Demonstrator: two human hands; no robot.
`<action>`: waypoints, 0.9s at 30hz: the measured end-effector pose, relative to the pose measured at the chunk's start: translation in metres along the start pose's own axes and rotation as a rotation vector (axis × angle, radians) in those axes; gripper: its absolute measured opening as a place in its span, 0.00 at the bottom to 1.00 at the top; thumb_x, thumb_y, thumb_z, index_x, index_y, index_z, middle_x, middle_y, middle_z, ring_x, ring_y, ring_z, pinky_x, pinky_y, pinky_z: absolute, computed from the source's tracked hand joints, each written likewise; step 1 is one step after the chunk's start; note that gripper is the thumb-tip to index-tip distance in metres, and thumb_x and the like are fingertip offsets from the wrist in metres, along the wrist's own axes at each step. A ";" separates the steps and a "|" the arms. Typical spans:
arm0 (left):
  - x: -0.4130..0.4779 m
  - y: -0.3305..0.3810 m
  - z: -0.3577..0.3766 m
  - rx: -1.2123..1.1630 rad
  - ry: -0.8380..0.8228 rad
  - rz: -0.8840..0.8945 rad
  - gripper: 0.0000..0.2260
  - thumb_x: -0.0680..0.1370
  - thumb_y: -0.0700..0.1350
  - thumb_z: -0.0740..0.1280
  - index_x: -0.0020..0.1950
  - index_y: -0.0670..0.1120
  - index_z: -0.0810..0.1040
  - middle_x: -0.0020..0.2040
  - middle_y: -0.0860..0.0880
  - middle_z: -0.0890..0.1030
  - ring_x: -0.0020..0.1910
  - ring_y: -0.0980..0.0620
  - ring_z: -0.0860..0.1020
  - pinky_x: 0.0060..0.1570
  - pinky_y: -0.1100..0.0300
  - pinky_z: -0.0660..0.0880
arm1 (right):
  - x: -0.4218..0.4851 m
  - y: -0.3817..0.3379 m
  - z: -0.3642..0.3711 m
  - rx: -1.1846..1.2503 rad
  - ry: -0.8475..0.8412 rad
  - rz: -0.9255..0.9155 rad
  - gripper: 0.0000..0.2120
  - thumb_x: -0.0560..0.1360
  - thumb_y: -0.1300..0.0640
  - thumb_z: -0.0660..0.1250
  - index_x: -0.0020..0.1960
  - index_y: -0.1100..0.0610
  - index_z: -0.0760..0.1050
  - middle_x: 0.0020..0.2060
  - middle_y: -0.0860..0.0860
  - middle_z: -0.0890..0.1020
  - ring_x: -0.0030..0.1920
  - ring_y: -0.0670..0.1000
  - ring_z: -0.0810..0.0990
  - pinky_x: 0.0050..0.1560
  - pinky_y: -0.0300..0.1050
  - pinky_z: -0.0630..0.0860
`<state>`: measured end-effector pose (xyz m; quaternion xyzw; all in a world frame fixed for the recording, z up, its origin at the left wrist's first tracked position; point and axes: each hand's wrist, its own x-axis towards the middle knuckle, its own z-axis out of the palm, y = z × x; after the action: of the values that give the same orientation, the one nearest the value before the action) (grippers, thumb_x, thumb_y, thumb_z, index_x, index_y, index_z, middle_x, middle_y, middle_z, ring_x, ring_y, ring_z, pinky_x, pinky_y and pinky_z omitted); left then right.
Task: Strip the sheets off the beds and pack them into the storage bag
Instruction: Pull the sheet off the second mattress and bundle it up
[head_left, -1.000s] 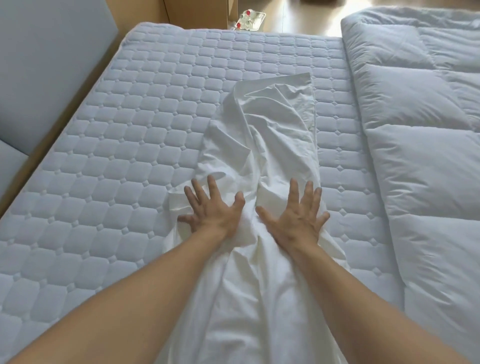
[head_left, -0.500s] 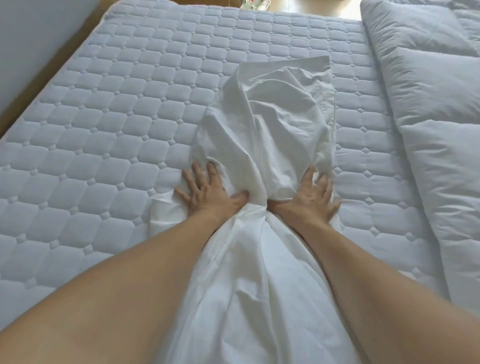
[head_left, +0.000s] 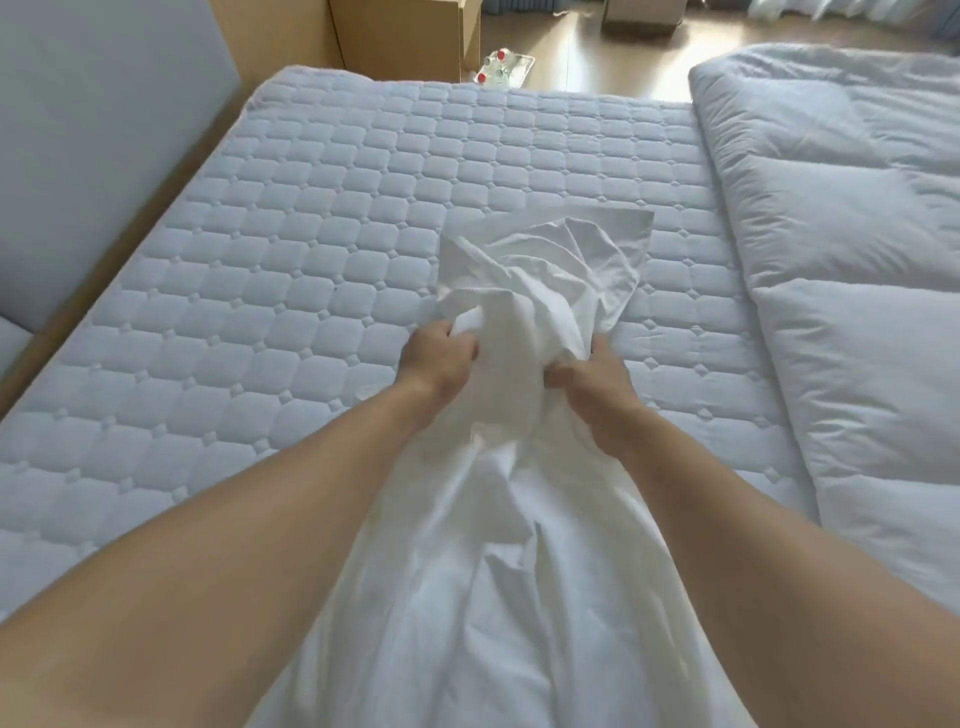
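A crumpled white sheet (head_left: 545, 291) lies in a long bunch down the middle of the bare quilted mattress (head_left: 291, 270), running from mid-bed toward me. My left hand (head_left: 441, 358) is closed on a fold at the sheet's left side. My right hand (head_left: 592, 379) grips the bunched cloth on the right. Between the two hands the sheet is gathered and lifted a little off the mattress. Its far end still rests flat on the bed. No storage bag is in view.
A thick white duvet (head_left: 841, 249) is piled along the right side of the bed. A grey padded headboard (head_left: 93, 135) runs along the left. Beyond the bed stand a wooden cabinet (head_left: 400, 36) and red-capped bottles (head_left: 498, 65) on the wood floor.
Both hands lay flat and spread on the sheet; now they have closed on it and pulled the cloth together toward me, so the far end is shorter and more bunched.
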<state>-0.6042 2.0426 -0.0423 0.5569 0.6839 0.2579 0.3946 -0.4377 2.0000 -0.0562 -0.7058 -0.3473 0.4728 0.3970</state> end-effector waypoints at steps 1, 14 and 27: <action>-0.010 0.017 -0.013 -0.072 0.065 -0.020 0.10 0.73 0.43 0.64 0.32 0.45 0.73 0.30 0.50 0.73 0.32 0.47 0.71 0.27 0.59 0.67 | -0.011 -0.020 -0.005 0.063 0.018 -0.034 0.26 0.67 0.66 0.70 0.63 0.52 0.74 0.49 0.52 0.82 0.46 0.55 0.81 0.41 0.45 0.78; -0.248 0.040 -0.071 -0.343 0.146 -0.082 0.24 0.78 0.57 0.66 0.35 0.37 0.76 0.29 0.51 0.72 0.28 0.54 0.69 0.29 0.61 0.67 | -0.243 -0.043 -0.042 0.195 0.188 -0.168 0.18 0.75 0.37 0.65 0.46 0.52 0.78 0.38 0.43 0.82 0.38 0.38 0.77 0.41 0.31 0.72; -0.382 -0.066 -0.105 -0.221 -0.011 -0.132 0.04 0.74 0.41 0.68 0.47 0.47 0.75 0.49 0.48 0.74 0.46 0.50 0.75 0.42 0.64 0.72 | -0.402 0.073 -0.050 -0.237 0.205 0.099 0.15 0.74 0.46 0.72 0.58 0.46 0.74 0.46 0.39 0.78 0.49 0.46 0.79 0.41 0.35 0.70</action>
<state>-0.7012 1.6670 0.0601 0.4650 0.6843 0.3023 0.4733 -0.5080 1.6076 0.0480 -0.8083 -0.3233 0.3731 0.3208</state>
